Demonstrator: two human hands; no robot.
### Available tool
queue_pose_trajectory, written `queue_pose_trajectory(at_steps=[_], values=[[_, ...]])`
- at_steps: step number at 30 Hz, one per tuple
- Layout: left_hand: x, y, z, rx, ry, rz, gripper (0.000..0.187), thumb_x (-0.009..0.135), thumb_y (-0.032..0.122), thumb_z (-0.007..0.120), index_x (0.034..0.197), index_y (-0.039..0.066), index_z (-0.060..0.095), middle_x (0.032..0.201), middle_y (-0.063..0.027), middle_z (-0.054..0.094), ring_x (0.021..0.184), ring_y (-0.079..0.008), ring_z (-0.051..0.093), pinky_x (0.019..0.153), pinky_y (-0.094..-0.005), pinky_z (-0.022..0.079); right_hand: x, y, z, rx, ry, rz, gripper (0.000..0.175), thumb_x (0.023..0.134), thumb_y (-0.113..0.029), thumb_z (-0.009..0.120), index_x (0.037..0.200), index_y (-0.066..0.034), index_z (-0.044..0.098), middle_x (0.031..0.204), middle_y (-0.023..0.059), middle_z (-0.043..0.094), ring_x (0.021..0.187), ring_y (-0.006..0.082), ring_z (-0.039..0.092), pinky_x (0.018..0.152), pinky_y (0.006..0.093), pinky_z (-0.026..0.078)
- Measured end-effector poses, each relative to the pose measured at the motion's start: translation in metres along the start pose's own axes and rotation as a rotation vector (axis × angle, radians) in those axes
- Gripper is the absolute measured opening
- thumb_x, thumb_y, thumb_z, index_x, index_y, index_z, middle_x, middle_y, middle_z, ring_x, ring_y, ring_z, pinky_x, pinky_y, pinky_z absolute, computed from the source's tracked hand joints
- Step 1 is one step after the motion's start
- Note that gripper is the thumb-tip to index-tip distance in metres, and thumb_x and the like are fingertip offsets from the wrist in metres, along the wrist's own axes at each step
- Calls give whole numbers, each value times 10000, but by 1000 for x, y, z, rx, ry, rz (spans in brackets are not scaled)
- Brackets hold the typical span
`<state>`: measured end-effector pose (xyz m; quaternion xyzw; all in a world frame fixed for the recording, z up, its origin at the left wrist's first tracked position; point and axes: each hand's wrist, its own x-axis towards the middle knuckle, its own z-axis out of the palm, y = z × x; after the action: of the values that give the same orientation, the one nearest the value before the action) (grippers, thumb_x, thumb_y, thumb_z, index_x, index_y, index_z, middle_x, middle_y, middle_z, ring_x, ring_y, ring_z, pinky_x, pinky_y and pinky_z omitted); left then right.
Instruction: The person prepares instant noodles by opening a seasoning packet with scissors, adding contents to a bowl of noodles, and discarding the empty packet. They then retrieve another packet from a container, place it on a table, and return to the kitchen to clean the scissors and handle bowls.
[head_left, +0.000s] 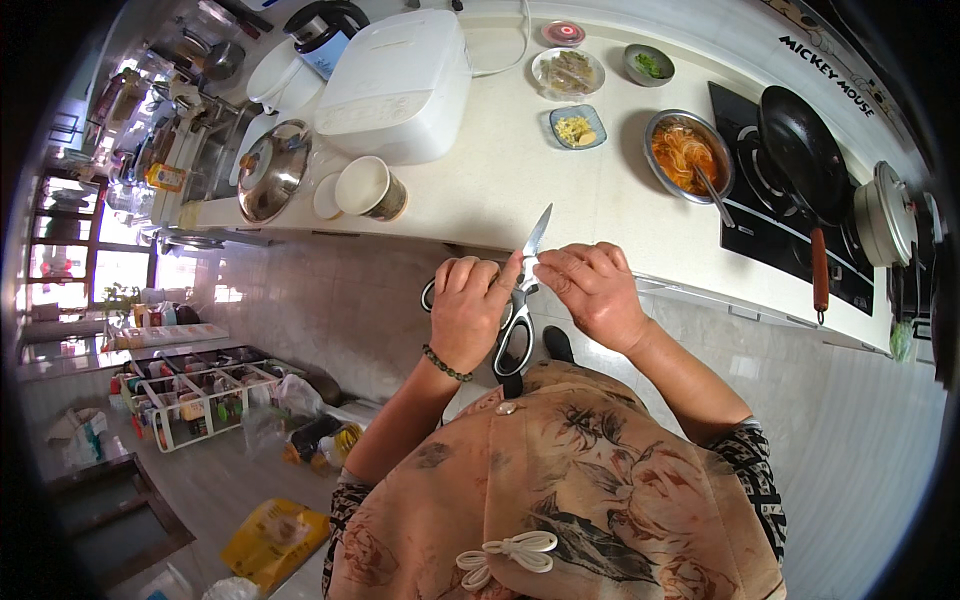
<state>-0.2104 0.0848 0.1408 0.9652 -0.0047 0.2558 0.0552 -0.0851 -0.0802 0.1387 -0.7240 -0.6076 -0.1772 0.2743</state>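
Observation:
A pair of kitchen scissors (538, 231) with a serrated steel blade and black-and-silver handles is between my hands, just off the counter's front edge. My left hand (466, 311) is closed around its middle, a loop handle hanging below and part of another loop showing left of the knuckles. The fingertips of my right hand (596, 292) pinch the metal near the pivot. One blade points up over the counter (480, 202); my fingers hide much of the pivot and the other blade. Nearest on the counter is an uncovered paper tub (367, 191) beside its round lid (327, 196).
A steel bowl (660, 180) holds noodles in red sauce and a utensil. Behind are a dish of chopped garlic (576, 127), a covered plate (568, 73) and a bowl of chopped greens (649, 66). A wok (802, 150) sits on the gas hob; a white appliance (397, 82) stands left.

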Motion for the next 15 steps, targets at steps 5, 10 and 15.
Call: queue_pose_trajectory(at_steps=[5, 10, 15], values=[[-5, -1, -2, -8, 7, 8, 427, 765, 78, 584, 1191, 92, 616, 877, -31, 514, 893, -217, 503, 840, -389, 400, -5, 8, 3, 23, 35, -45, 335, 714, -109, 618, 1043, -79, 671, 1095, 26, 610, 982, 208, 565, 818, 348, 411], [-7, 0, -2, 13, 14, -15, 452, 749, 36, 581, 1192, 114, 630, 864, -23, 526, 843, -219, 507, 803, -376, 404, -4, 10, 7, 170, 98, 62, 270, 733, -67, 633, 1001, -80, 656, 1048, 42, 632, 966, 213, 576, 812, 345, 414], [-8, -4, -5, 64, 43, -24, 476, 730, 36, 587, 1197, 116, 632, 861, -23, 528, 844, -221, 507, 818, -380, 402, -4, 27, -7, 276, 413, 542, 245, 748, -10, 626, 976, -99, 642, 938, 62, 638, 875, 242, 581, 754, 353, 427]])
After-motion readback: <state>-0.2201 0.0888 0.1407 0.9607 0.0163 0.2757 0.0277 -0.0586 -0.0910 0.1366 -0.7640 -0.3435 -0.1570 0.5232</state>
